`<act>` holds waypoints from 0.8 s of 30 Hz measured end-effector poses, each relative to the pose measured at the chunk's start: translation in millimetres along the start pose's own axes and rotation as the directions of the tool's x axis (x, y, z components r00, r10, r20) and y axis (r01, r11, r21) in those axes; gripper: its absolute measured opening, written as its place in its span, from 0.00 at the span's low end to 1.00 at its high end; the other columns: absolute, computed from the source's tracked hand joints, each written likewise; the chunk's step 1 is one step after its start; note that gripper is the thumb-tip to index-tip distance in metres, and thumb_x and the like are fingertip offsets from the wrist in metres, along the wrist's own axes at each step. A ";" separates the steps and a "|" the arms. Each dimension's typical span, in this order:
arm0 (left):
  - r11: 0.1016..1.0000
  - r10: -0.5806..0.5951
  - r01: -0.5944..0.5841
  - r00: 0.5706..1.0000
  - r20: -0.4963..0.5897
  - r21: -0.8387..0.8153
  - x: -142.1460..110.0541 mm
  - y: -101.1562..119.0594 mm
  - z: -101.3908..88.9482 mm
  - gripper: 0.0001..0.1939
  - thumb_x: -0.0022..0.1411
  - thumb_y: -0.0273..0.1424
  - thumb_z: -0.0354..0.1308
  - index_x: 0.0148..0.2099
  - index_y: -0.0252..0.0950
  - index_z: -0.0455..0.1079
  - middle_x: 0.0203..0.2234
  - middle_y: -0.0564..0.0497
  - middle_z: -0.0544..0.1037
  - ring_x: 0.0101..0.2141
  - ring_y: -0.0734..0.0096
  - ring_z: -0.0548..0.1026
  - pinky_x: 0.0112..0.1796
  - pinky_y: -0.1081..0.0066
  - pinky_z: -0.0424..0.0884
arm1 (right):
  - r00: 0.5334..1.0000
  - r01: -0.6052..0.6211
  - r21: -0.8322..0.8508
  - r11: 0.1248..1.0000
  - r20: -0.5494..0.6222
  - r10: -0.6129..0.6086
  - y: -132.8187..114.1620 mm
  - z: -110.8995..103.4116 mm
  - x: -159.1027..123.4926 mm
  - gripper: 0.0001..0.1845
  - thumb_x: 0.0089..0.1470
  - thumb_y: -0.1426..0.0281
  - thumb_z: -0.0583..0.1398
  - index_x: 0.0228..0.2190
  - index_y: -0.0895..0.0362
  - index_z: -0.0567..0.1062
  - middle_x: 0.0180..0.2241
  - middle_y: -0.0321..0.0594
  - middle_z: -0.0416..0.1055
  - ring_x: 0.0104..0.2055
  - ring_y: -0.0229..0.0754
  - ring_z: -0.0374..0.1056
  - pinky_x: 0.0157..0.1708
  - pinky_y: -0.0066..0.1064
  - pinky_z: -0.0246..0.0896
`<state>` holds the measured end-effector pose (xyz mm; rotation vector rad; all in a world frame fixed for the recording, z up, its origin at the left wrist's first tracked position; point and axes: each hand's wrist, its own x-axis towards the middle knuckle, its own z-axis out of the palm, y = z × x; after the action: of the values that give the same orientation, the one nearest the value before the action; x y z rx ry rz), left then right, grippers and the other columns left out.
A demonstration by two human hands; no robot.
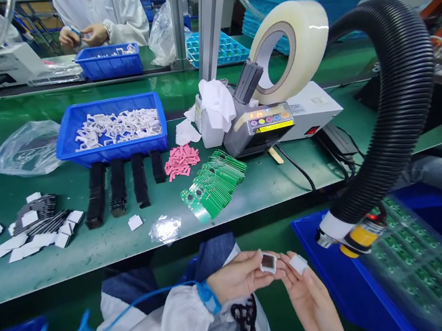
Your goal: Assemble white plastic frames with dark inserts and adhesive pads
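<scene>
Over my lap, in front of the bench edge, both my hands are close together. My left hand (243, 276), with a blue wrist strap (208, 297), pinches a small white-framed piece with a dark square face (268, 263). Between the fingers of my right hand (312, 296) is a small flat white square piece (298, 264). The fingertips of the two hands nearly meet. On the bench ahead lie a fanned stack of green circuit boards (217, 184), a heap of pink strips (182, 160) and a blue bin (112, 152) of white plastic frames (119, 127).
A black flexible hose (392, 85) arches down on the right above a blue tray of circuit boards (422, 264). A tape dispenser (257, 129) and a big tape roll (291, 49) stand behind. Black stacks (117, 189) and white-backed squares (36, 239) lie left. A co-worker (101, 13) sits opposite.
</scene>
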<state>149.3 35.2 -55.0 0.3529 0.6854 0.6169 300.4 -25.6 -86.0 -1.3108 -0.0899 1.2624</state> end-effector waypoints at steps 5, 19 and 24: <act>0.998 -0.027 0.029 0.998 0.053 -0.047 45.5 -9.2 18.9 0.23 0.64 0.32 0.38 0.46 0.28 0.73 0.33 0.55 0.81 0.50 0.64 0.68 0.39 0.73 0.66 | 0.997 0.061 0.004 0.998 -0.048 -0.061 4.2 -12.4 13.1 0.19 0.46 0.58 0.66 0.38 0.54 0.76 0.40 0.38 0.75 0.44 0.38 0.71 0.45 0.29 0.67; 0.976 -0.021 0.041 0.995 0.094 -0.215 -16.8 -3.5 -9.0 0.14 0.52 0.38 0.65 0.39 0.35 0.78 0.31 0.52 0.83 0.35 0.72 0.81 0.33 0.84 0.71 | 0.990 0.139 -0.008 0.990 0.008 -0.139 -0.2 1.0 11.5 0.20 0.44 0.59 0.68 0.40 0.52 0.75 0.34 0.33 0.74 0.36 0.33 0.69 0.40 0.24 0.66; 0.953 0.159 -0.152 0.987 0.006 -0.261 -62.9 30.2 -5.3 0.16 0.45 0.39 0.69 0.37 0.38 0.79 0.32 0.54 0.82 0.36 0.74 0.80 0.33 0.84 0.72 | 0.985 0.127 -0.023 0.992 0.118 -0.123 9.1 36.4 -18.2 0.22 0.40 0.57 0.69 0.37 0.54 0.76 0.33 0.39 0.74 0.35 0.39 0.70 0.36 0.29 0.68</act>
<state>95.1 19.1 -13.8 0.1710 0.5458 0.8409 263.1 -17.1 -69.5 -1.2379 -0.2707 1.2334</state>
